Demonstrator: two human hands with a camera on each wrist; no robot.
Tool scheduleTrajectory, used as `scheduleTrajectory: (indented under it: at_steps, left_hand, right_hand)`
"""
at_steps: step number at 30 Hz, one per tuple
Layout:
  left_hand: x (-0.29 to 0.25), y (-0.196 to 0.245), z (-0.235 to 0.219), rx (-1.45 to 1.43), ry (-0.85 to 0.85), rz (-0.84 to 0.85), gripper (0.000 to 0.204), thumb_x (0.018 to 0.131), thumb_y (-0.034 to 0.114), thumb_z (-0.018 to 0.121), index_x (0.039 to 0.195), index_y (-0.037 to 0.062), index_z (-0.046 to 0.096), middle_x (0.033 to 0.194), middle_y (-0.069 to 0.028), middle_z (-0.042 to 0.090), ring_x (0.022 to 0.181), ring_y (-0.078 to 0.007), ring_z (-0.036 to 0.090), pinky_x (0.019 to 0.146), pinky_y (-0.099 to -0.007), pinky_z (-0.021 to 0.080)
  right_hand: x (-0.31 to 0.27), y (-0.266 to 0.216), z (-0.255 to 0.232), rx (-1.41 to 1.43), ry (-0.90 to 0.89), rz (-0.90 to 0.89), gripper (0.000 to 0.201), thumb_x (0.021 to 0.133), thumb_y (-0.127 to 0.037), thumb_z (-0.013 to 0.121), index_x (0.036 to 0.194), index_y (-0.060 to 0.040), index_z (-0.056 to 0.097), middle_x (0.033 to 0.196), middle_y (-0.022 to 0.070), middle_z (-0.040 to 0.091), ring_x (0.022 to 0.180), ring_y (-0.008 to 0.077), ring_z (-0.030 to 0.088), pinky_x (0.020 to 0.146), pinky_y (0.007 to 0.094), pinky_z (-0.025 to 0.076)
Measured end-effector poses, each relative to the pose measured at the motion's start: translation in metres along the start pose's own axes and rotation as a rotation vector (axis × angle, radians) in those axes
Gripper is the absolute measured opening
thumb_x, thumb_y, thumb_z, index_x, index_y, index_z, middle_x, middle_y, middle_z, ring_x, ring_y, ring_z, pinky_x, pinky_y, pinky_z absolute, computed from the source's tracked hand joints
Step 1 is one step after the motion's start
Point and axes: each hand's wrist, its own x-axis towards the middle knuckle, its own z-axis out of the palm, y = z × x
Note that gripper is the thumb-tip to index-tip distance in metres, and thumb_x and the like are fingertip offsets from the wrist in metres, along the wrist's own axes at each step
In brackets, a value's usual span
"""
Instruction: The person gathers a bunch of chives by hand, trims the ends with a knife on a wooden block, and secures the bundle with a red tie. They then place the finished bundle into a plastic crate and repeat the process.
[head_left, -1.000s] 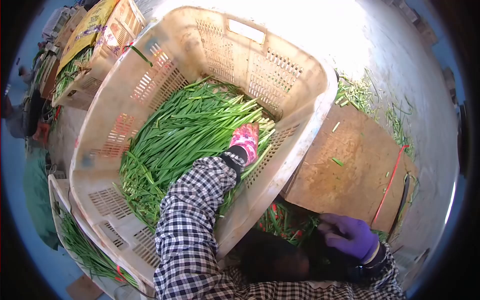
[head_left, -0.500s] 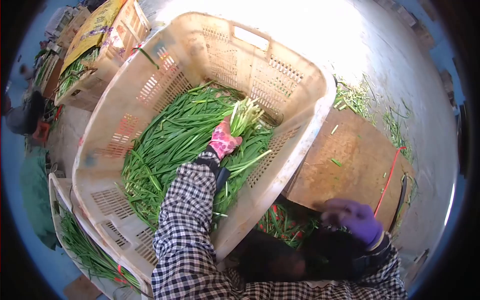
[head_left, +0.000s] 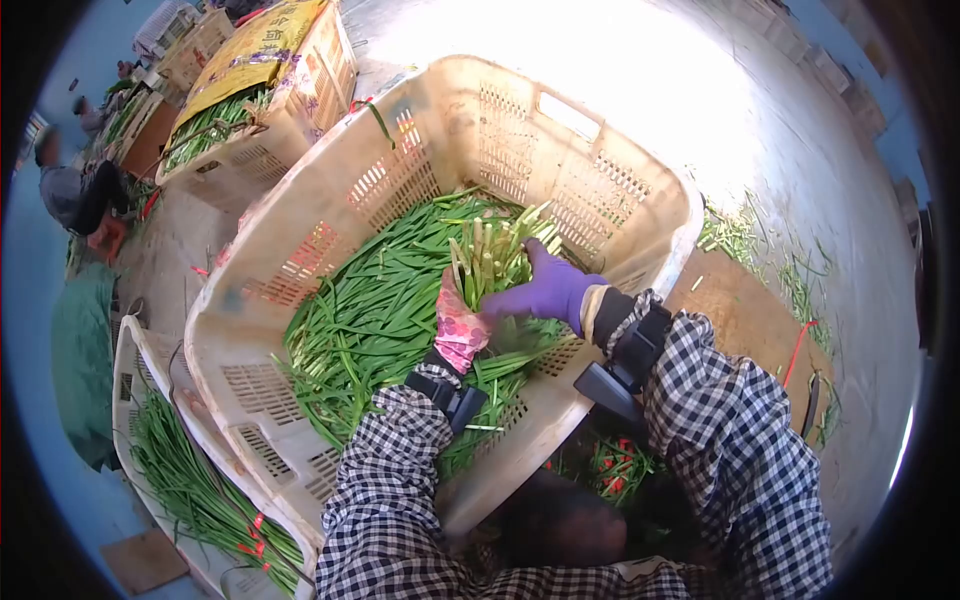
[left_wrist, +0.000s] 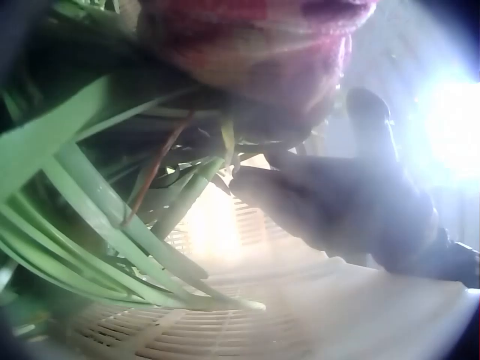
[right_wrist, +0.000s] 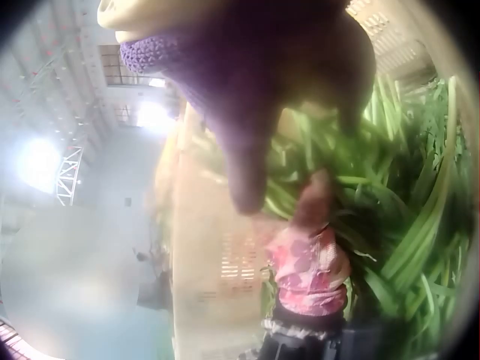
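In the head view, the left hand (head_left: 460,325), in a pink patterned glove, grips a bunch of green stalks (head_left: 490,250) with the pale cut ends up. The right hand (head_left: 550,290), in a purple glove, is at the bunch's right side, thumb and fingers spread around it; whether it bears on the stalks is unclear. Both hands are inside a large cream crate (head_left: 235,290), over a heap of long green leaves (head_left: 380,310). In the right wrist view the purple hand (right_wrist: 255,90) is above the pink glove (right_wrist: 311,270). The left wrist view shows loose leaves (left_wrist: 90,195) below the pink glove.
A brown board (head_left: 730,295) with scraps and a red string lies right of the crate. Another crate with tied green bunches (head_left: 190,470) is at lower left. A filled crate under a yellow sack (head_left: 255,55) and a seated person (head_left: 75,190) are at upper left.
The right hand has moved from beside the board into the crate, up to the bunch. The left hand, reaching into the heap earlier, has lifted the bunch. The head view has shifted.
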Motion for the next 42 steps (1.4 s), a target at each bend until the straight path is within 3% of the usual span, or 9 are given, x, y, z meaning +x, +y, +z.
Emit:
scheduleTrajectory:
  at_steps: [7, 13, 18, 22, 23, 25, 27, 36, 42]
  left_hand:
    - [-0.006, 0.016, -0.002, 0.319, -0.129, 0.116, 0.067, 0.068, 0.002, 0.068, 0.126, 0.0017, 0.033, 0.116, -0.0129, 0.054, 0.105, -0.0223, 0.055, 0.091, -0.0331, 0.043]
    - [0.005, -0.005, 0.002, -0.567, -0.414, -0.361, 0.056, 0.082, 0.022, 0.058, 0.129, 0.0058, 0.033, 0.123, -0.008, 0.047, 0.114, -0.0173, 0.047, 0.102, -0.0343, 0.034]
    - [-0.004, -0.058, 0.034, -1.011, 0.012, -0.195, 0.053, 0.081, 0.019, 0.057, 0.129, 0.0093, 0.036, 0.121, -0.0045, 0.047, 0.113, -0.0134, 0.045, 0.098, -0.0304, 0.037]
    - [-0.001, 0.066, 0.014, -0.165, -0.318, 0.09, 0.054, 0.07, -0.002, 0.063, 0.12, 0.0036, 0.046, 0.114, -0.0053, 0.053, 0.101, -0.0178, 0.053, 0.093, -0.0323, 0.043]
    - [0.028, 0.014, -0.024, -0.578, -0.252, -0.313, 0.04, 0.076, 0.0, 0.06, 0.115, 0.0018, 0.051, 0.107, -0.0078, 0.058, 0.1, -0.0199, 0.056, 0.093, -0.0336, 0.043]
    - [0.021, 0.049, -0.029, -0.402, -0.13, -0.185, 0.027, 0.084, 0.01, 0.056, 0.11, 0.0017, 0.055, 0.106, -0.0101, 0.059, 0.101, -0.0203, 0.055, 0.092, -0.033, 0.042]
    - [0.026, 0.047, -0.035, -0.156, -0.568, -0.489, 0.034, 0.081, 0.013, 0.057, 0.114, 0.0034, 0.053, 0.111, -0.0128, 0.056, 0.107, -0.0217, 0.053, 0.087, -0.0317, 0.046]
    - [0.012, 0.008, -0.055, 0.495, -0.767, -0.32, 0.037, 0.082, 0.02, 0.056, 0.116, 0.0052, 0.055, 0.109, -0.0118, 0.058, 0.102, -0.0243, 0.055, 0.089, -0.0326, 0.043]
    - [-0.035, -0.026, -0.088, 0.668, -0.914, -0.421, 0.039, 0.082, 0.022, 0.054, 0.118, 0.0067, 0.054, 0.112, -0.0126, 0.058, 0.105, -0.0262, 0.054, 0.092, -0.0338, 0.041]
  right_hand:
    - [0.013, 0.01, 0.005, 0.28, -0.016, -0.424, 0.103, 0.062, -0.022, 0.08, 0.14, -0.0076, 0.014, 0.112, 0.0154, 0.054, 0.1, 0.0175, 0.052, 0.087, 0.0289, 0.043]
    - [0.01, 0.015, 0.015, 0.154, -0.057, -0.542, 0.073, 0.06, -0.024, 0.079, 0.122, -0.006, 0.044, 0.11, 0.0135, 0.053, 0.105, 0.0207, 0.05, 0.09, 0.0309, 0.042]
    - [0.011, 0.015, 0.017, 0.101, 0.108, -0.851, 0.05, 0.067, -0.011, 0.075, 0.111, -0.0034, 0.053, 0.1, 0.0079, 0.061, 0.103, 0.0188, 0.053, 0.092, 0.0333, 0.042]
    - [-0.003, 0.005, 0.005, 0.608, -0.081, -0.507, 0.027, 0.075, -0.008, 0.068, 0.1, -0.0031, 0.06, 0.09, 0.004, 0.064, 0.081, 0.0127, 0.061, 0.076, 0.0266, 0.051]
    - [-0.004, 0.005, 0.004, 0.61, -0.076, -0.511, 0.027, 0.075, -0.008, 0.068, 0.1, -0.0031, 0.06, 0.09, 0.004, 0.064, 0.081, 0.0127, 0.061, 0.076, 0.0266, 0.051]
    - [-0.008, 0.004, 0.005, 0.417, -0.192, -0.611, 0.032, 0.071, -0.016, 0.069, 0.1, -0.0062, 0.061, 0.088, 0.0035, 0.066, 0.077, 0.0119, 0.061, 0.073, 0.026, 0.05]
    - [-0.023, 0.001, 0.012, 0.075, -0.398, -0.605, 0.035, 0.069, -0.018, 0.071, 0.101, -0.0083, 0.06, 0.086, 0.0034, 0.066, 0.077, 0.0119, 0.062, 0.073, 0.0257, 0.05]
    - [-0.043, -0.001, -0.004, 0.541, -0.184, -0.563, 0.02, 0.075, -0.01, 0.065, 0.093, -0.0013, 0.061, 0.086, 0.0057, 0.064, 0.077, 0.0116, 0.06, 0.069, 0.0247, 0.05]
    - [-0.091, -0.043, -0.103, 0.596, 0.275, -1.004, 0.02, 0.082, -0.015, 0.059, 0.097, -0.0013, 0.062, 0.094, 0.0116, 0.065, 0.09, 0.0215, 0.062, 0.082, 0.0317, 0.05]
